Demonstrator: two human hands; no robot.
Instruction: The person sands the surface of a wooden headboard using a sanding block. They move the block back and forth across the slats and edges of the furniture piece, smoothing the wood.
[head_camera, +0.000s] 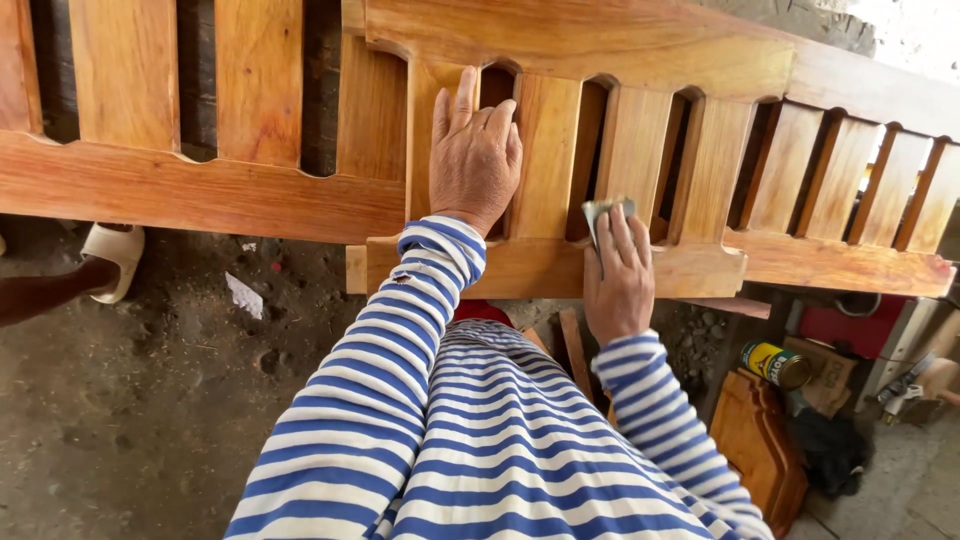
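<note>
**Two hands on a slatted panel**

Two bare hands work on a wooden panel (600, 50) seen from the head camera, the only view, which looks down past blue-and-white striped sleeves (400, 360)

Left hand (474, 155) lies flat and open on a slat (545, 150) area of the panel, fingers spread and pointing up, fingertips (466, 80) reaching the arched top of a gap; it holds nothing, only presses on the wood

Right hand (617, 275) is just to the right of the left and a little lower, closed on a small grey piece of sandpaper (603, 210). Its fingers pinch the sheet from behind, and the sheet's top edge stands above the fingertips, at the foot of a dark gap between two slats. Below this hand runs the panel's lower rail (820, 262), which the hand's heel overlaps

Left of the left hand, a second panel (200, 190) with wider boards sits behind the first one

Beneath the right hand, on the ground, a yellow-and-green can (775, 363) lies on its side, near a carved wooden piece (765, 440) and a red box (850, 330). Far to the left of both hands, another person's foot in a pale sandal (115, 255) rests on the dusty floor (150, 420), with a scrap of white paper (243, 296) close by
</note>
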